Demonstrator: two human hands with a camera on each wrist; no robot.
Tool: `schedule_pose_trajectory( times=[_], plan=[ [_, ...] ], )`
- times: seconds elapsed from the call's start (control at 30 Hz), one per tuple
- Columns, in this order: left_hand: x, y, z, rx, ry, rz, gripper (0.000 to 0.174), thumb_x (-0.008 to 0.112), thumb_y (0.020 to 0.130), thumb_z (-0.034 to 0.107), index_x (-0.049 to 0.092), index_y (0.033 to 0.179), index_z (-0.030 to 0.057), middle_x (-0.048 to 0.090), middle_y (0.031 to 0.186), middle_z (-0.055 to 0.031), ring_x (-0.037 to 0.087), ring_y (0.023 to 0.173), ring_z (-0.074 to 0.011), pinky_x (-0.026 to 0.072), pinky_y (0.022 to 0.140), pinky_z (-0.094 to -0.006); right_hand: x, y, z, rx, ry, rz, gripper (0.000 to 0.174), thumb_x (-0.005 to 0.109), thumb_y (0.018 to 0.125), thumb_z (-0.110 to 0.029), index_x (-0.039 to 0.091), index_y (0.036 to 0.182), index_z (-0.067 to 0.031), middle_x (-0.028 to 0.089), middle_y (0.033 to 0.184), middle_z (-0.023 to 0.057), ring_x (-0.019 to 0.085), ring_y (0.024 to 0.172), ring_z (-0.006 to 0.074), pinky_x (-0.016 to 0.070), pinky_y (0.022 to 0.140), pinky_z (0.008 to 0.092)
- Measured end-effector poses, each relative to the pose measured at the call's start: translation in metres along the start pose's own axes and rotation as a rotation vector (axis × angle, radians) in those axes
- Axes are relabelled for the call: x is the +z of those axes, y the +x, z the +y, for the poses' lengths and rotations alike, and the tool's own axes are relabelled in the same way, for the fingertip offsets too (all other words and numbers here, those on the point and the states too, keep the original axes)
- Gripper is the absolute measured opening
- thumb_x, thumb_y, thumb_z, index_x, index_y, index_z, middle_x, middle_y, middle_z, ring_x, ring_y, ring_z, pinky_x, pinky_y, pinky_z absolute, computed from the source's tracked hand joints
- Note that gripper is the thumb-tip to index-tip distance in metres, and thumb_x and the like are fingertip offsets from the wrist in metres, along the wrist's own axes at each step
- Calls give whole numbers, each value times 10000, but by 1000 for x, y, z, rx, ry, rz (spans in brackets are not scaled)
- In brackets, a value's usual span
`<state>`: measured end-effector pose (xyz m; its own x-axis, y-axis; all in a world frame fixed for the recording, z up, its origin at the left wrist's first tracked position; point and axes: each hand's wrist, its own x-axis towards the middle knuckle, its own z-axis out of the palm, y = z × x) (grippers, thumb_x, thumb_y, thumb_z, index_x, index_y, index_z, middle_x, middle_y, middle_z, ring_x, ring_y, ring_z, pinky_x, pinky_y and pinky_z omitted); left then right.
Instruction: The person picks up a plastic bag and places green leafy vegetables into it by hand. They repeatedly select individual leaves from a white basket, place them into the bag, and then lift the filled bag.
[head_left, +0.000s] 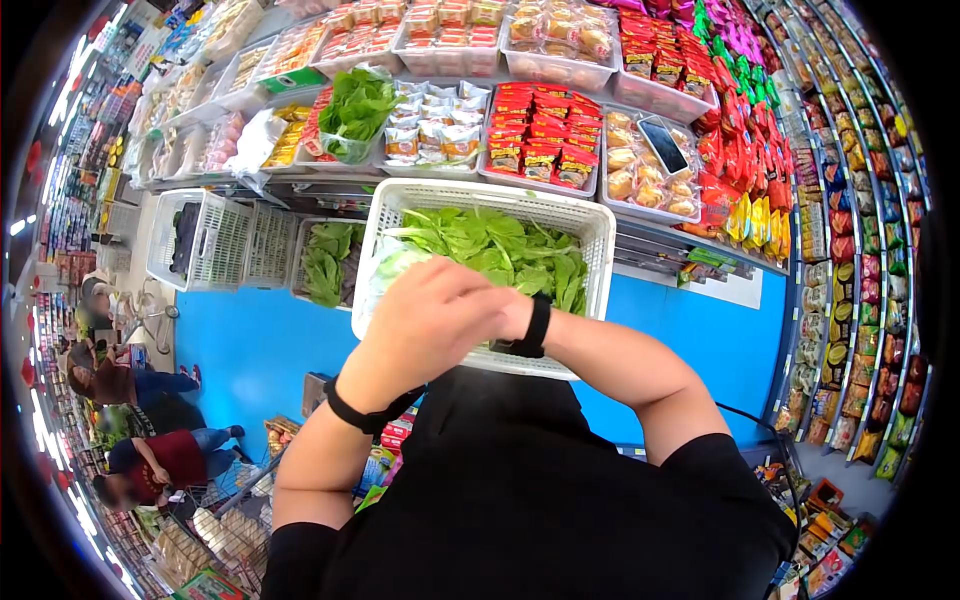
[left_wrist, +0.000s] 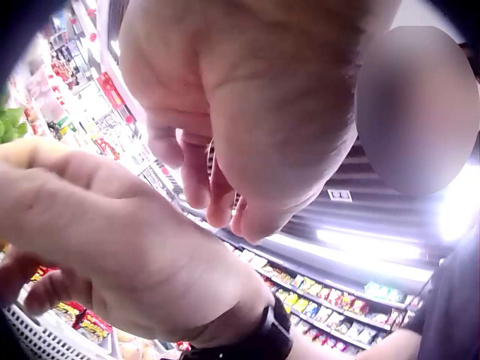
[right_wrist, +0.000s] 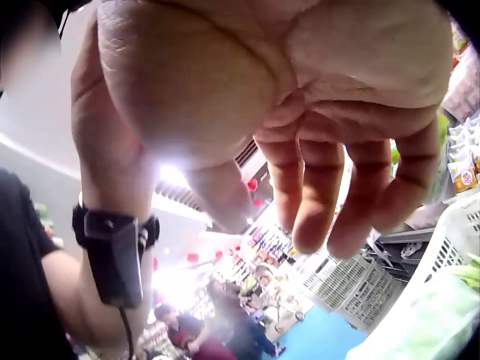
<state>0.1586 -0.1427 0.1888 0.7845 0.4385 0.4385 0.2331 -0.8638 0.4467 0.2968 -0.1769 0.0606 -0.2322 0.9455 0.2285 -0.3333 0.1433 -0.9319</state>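
Note:
A white basket (head_left: 606, 235) holds leafy greens (head_left: 480, 240), with a clear plastic bag (head_left: 388, 268) at its left end. Over the basket's near left part, my left hand (head_left: 425, 312) partly covers my right hand (head_left: 512, 312) in the head view. The left wrist view shows the left hand (left_wrist: 247, 97) with loosely bent fingers and nothing in them; the right hand (left_wrist: 127, 240) is close beside it. In the right wrist view the right hand (right_wrist: 315, 105) hangs its fingers loosely, holding nothing, above and left of the bag (right_wrist: 420, 322).
Behind the basket are trays of red snack packets (head_left: 540, 135) and buns, with a phone (head_left: 664, 145) on the buns. A bag of greens (head_left: 355, 108) lies on the display. White crates (head_left: 225, 240) stand left. People (head_left: 165, 465) and a cart are at lower left.

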Motion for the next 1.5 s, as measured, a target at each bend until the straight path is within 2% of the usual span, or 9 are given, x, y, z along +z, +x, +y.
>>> schedule_pose_trajectory(
  times=[0.23, 0.53, 0.87, 1.1, 1.17, 1.2, 1.3, 1.43, 1.5],
  plan=[
    [46, -9, 12, -286, 113, -56, 204, 851, 880, 209, 750, 994, 73, 684, 950, -103, 668, 891, -328, 559, 780, -433, -1, 79, -1, 660, -1146, -426, 330, 685, 967, -281, 710, 1207, -56, 748, 1190, 145, 683, 1188, 351, 548, 961, 485],
    [58, 8, -21, -853, -107, -322, 263, 803, 957, 253, 703, 944, 11, 732, 870, -170, 711, 828, -327, 556, 746, -440, -31, 92, 65, 189, -1649, -34, 256, 644, 979, -234, 750, 1167, -96, 774, 1132, 91, 691, 1124, 318, 513, 883, 521],
    [92, -24, -70, -986, -736, -283, 134, 717, 1039, 142, 638, 935, 117, 530, 735, 69, 462, 664, -59, 374, 576, -274, -50, 78, 115, 194, -1878, -110, 227, 629, 982, -266, 793, 1042, -122, 784, 1041, 84, 682, 1067, 339, 477, 909, 636],
    [119, -22, -88, -997, -1097, -107, 180, 705, 979, 57, 600, 1049, 184, 568, 964, 79, 462, 673, -16, 306, 543, -197, -38, 36, 119, 366, -1983, -189, 215, 670, 951, -242, 806, 1062, -117, 793, 1041, 89, 709, 1046, 310, 520, 902, 546],
    [149, -31, -105, -555, -494, -76, 180, 814, 890, 132, 680, 1009, 145, 625, 1057, -30, 635, 1014, -211, 535, 934, -378, -26, 37, 128, 409, -2011, -206, 199, 673, 953, -237, 818, 1026, -121, 795, 1025, 91, 716, 1033, 304, 530, 901, 540],
    [131, -14, -77, -553, -249, -134, 219, 857, 852, 185, 702, 994, 120, 636, 1061, -70, 625, 1155, -291, 473, 1097, -433, -24, 51, 130, 417, -2026, -214, 194, 674, 954, -234, 824, 1008, -123, 796, 1018, 92, 719, 1026, 301, 535, 901, 536],
    [128, -15, -48, -810, -791, -213, 300, 845, 929, 206, 647, 1115, 78, 643, 938, -4, 632, 927, -127, 550, 874, -319, -49, 75, 115, 484, -1574, -231, 233, 668, 920, -234, 800, 1039, -85, 815, 1036, 133, 786, 1020, 342, 617, 824, 530],
    [78, -12, -16, -783, -537, -133, 389, 808, 949, 262, 616, 1207, 42, 761, 1079, -151, 733, 868, -269, 585, 820, -400, -68, 88, 84, 292, -1287, 98, 224, 650, 938, -225, 747, 1057, -63, 789, 1113, 173, 758, 988, 410, 604, 851, 544],
    [57, -16, -9, -751, -482, -71, 413, 807, 947, 285, 614, 1222, 45, 759, 1086, -152, 730, 852, -273, 587, 812, -399, -73, 92, 87, 259, -771, 259, 183, 722, 953, -173, 740, 1088, -52, 786, 1009, 133, 746, 874, 283, 586, 809, 433]
  ],
)
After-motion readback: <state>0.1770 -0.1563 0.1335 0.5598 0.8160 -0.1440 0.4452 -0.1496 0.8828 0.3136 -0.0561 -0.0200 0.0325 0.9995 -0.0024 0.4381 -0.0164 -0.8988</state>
